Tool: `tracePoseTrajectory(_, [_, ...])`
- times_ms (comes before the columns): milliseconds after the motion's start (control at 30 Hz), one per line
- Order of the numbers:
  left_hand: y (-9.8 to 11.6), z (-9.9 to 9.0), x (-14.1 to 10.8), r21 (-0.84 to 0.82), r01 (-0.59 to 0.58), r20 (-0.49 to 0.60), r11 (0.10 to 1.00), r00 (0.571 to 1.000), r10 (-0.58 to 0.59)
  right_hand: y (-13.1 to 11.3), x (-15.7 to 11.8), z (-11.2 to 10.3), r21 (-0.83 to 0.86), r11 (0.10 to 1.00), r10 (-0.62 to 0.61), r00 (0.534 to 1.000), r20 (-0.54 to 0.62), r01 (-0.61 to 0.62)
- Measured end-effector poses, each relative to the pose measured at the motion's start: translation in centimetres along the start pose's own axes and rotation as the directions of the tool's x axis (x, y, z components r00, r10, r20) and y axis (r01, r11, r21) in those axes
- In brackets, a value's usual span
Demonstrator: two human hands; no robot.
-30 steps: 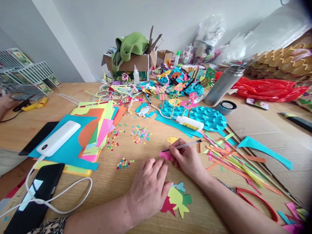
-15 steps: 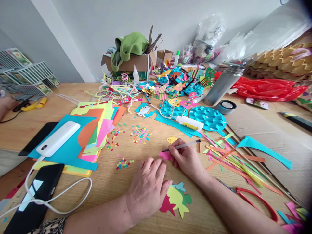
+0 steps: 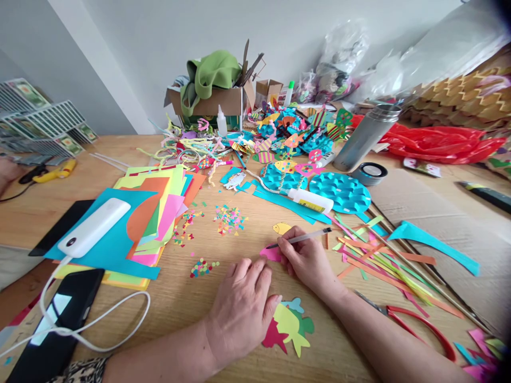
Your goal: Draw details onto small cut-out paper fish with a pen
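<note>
My right hand [image 3: 305, 258] grips a slim pen [image 3: 305, 237], its tip on a small pink paper piece [image 3: 271, 254] lying on the wooden table. Part of that pink piece is hidden under my fingers. My left hand [image 3: 245, 303] lies palm down on the table just left of it, fingers extended. Beside my left thumb are cut paper fish in yellow-green [image 3: 288, 322], red [image 3: 273, 336], green and light blue. A small yellow paper fish [image 3: 281, 228] lies beyond the pink piece.
Paper sheets [image 3: 155, 213], a white power bank [image 3: 95, 227] and a black phone [image 3: 59, 324] lie left. Confetti [image 3: 230, 219] is ahead. Red-handled scissors [image 3: 419, 324], paper strips [image 3: 383, 255] and a metal bottle [image 3: 367, 138] are right. Another person's hand [image 3: 8, 173] shows far left.
The pen and my right hand have shifted very slightly to the right. My left hand stays almost where it was.
</note>
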State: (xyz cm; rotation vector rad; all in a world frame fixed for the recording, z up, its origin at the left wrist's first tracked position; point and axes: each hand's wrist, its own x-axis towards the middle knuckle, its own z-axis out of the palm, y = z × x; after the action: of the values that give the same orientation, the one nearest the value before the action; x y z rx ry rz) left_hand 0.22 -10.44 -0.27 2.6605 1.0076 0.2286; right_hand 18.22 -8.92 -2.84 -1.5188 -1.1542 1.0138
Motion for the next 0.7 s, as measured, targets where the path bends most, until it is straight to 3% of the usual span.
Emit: tracePoseTrajectory(700, [0.08,-0.21,0.0,0.014,-0.001,-0.014,1.0,1.0,0.001,-0.23,-0.15,-0.01,-0.009,1.0,0.017,1.0,0.001,-0.017])
